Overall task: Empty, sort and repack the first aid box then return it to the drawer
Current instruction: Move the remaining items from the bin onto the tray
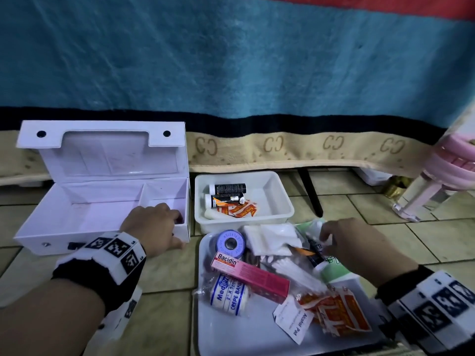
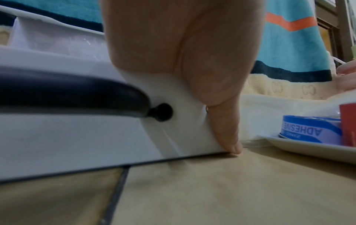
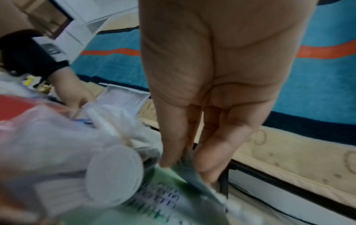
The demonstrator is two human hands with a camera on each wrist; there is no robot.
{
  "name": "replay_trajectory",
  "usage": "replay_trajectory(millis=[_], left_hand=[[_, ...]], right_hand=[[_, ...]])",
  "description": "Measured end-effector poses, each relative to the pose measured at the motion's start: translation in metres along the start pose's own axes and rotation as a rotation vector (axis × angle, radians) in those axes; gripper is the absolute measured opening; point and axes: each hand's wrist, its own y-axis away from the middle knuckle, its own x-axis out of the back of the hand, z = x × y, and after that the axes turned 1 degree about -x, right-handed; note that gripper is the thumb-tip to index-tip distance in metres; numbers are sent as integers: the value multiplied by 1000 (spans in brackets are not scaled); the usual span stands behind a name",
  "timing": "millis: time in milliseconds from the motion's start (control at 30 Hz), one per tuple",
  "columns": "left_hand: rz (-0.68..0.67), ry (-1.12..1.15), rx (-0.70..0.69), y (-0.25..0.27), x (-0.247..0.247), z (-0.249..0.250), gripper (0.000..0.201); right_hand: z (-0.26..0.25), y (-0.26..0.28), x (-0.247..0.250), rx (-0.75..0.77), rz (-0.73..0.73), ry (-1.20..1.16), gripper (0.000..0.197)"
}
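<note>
The white first aid box (image 1: 77, 217) stands open and empty on the tiled floor at the left, lid up. My left hand (image 1: 164, 227) grips its front right corner, fingers inside the small compartment. The thumb (image 2: 223, 129) lies on the front wall beside the black handle (image 2: 67, 94). My right hand (image 1: 326, 240) reaches into the pile on the flat white tray (image 1: 231, 337). In the right wrist view its fingertips (image 3: 167, 161) pinch the edge of a green and white packet (image 3: 173, 179). A tape roll (image 1: 229, 242), a pink Bacidin box (image 1: 252, 274) and a crepe bandage (image 1: 227, 295) lie on that tray.
A small white bin (image 1: 272, 186) behind the tray holds dark tubes and orange plasters. More plasters (image 1: 339, 312) and an alcohol pad (image 1: 295, 322) lie at the tray's near right. A blanket-draped bed with a black leg (image 1: 312, 194) runs along the back.
</note>
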Motion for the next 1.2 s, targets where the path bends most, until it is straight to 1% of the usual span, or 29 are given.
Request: replay_trajectory(millis=[33, 67, 100, 133, 200, 267, 300, 333, 367, 400, 467, 500, 567, 600, 733, 800, 900, 967, 1033, 1100, 1167, 1200], left_hand=[[2, 0, -1, 0, 0, 0, 59], [2, -1, -3, 0, 0, 0, 59], [2, -2, -3, 0, 0, 0, 59], [0, -2, -2, 0, 0, 0, 59], [-3, 0, 2, 0, 0, 0, 60], [-3, 3, 2, 0, 1, 0, 61], [-3, 5, 2, 1, 1, 0, 61], [-4, 8, 2, 1, 1, 0, 61], [-4, 11, 2, 1, 2, 0, 61], [-5, 15, 0, 2, 2, 0, 60], [-2, 24, -1, 2, 2, 0, 61], [-2, 25, -1, 2, 2, 0, 61], [-6, 24, 0, 2, 2, -1, 60], [-8, 23, 0, 2, 2, -1, 60], [-9, 28, -2, 1, 0, -2, 60], [-9, 26, -3, 1, 0, -2, 61], [-6, 21, -3, 1, 0, -2, 61], [-4, 19, -3, 0, 0, -2, 60], [-1, 13, 0, 0, -1, -2, 60], [1, 9, 1, 0, -1, -2, 61], [5, 12, 0, 0, -1, -1, 60], [9, 14, 0, 0, -1, -1, 60]], right_hand=[[-2, -1, -1, 20, -92, 73, 19], [-3, -2, -1, 35, -140, 110, 22], [-2, -3, 1, 46, -124, 100, 24], [-1, -5, 4, 42, -57, 52, 22], [-6, -7, 18, 34, 126, -70, 16], [-24, -12, 33, 123, 260, -172, 17], [-35, -16, 39, 208, 275, -212, 18], [-48, -20, 44, 307, 244, -238, 20], [-62, -24, 48, 407, 167, -243, 23], [-76, -28, 50, 481, 50, -228, 26], [-101, -37, 51, 541, -173, -178, 38], [-111, -41, 51, 550, -236, -148, 46], [-125, -46, 51, 550, -281, -85, 61], [-129, -47, 50, 544, -291, -59, 64], [-139, -54, 39, 512, -342, -43, 69], [-139, -56, 38, 494, -325, -71, 71], [-133, -54, 51, 512, -260, -195, 62], [-123, -47, 66, 537, -164, -277, 56], [-109, -29, 82, 553, -32, -421, 40], [-92, -3, 92, 610, 47, -561, 21], [-76, 27, 91, 721, 23, -565, 8], [-70, 41, 85, 769, -28, -527, 8]])
